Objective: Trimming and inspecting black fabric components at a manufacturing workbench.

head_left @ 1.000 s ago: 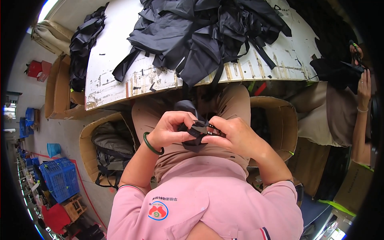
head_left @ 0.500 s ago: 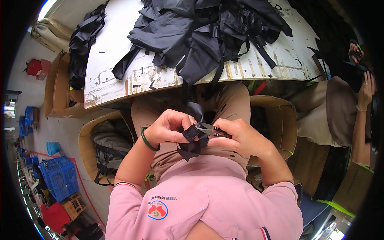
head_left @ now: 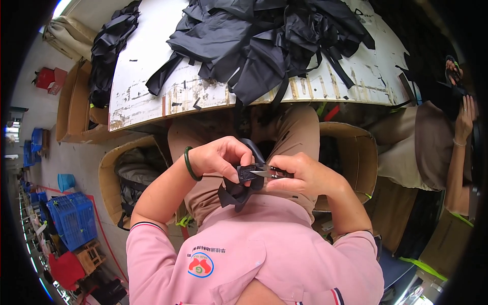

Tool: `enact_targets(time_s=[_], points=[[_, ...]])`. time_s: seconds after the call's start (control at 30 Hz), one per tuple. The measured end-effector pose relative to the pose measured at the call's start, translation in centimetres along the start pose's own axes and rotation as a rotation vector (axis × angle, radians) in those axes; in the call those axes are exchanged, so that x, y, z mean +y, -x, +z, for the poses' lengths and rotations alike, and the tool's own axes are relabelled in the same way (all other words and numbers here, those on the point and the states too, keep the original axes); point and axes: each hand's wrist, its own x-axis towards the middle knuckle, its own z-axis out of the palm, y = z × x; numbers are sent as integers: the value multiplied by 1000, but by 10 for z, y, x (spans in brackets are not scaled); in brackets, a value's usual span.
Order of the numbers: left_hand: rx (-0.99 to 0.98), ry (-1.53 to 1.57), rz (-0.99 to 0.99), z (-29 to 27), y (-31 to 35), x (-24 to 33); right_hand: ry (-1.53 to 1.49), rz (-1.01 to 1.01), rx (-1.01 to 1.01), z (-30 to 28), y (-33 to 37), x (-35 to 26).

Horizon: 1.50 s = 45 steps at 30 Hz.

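Note:
My left hand point(head_left: 219, 158), with a green bangle on its wrist, pinches a black fabric strap point(head_left: 246, 173) above my lap. Pale stitching shows on the piece facing up, and loose black loops hang below it. In my right hand point(head_left: 303, 175) is a pair of thread snips point(head_left: 277, 172), gripped between thumb and fingers. Their metal blades point left and reach the edge of the stitched patch. Whether a thread lies between the blades is too small to tell.
A heap of black fabric pieces point(head_left: 239, 40) covers much of the worn white table point(head_left: 137, 109) ahead. Cardboard boxes stand beside my legs, the left box point(head_left: 109, 175) holding dark fabric. A co-worker's hand point(head_left: 465, 119) shows at far right. Blue crates point(head_left: 72, 219) stand at left.
My left hand has shifted slightly up, its elbow further out. The strap is turned so its stitched face shows more, and the snips now lie against its edge.

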Motion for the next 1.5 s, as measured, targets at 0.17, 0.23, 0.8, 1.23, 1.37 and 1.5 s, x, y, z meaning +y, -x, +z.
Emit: enact_targets(time_s=[0.17,0.23,0.8,1.23,1.37,1.5], points=[[-62,12,20,-3,1,0,-54,-24,-25,0,-1,3],[-89,-3,-8,-2,0,1,-47,-40,-25,1,-1,2],[-111,80,-134,1,-2,-3,252,-160,10,0,-6,5],[-108,34,-233,5,-4,-5,301,-133,-99,-4,-10,-8],[-117,16,-229,3,-5,-7,284,-155,-60,-2,-8,2],[-1,27,-129,4,-3,-15,111,-39,-15,-3,-3,3]])
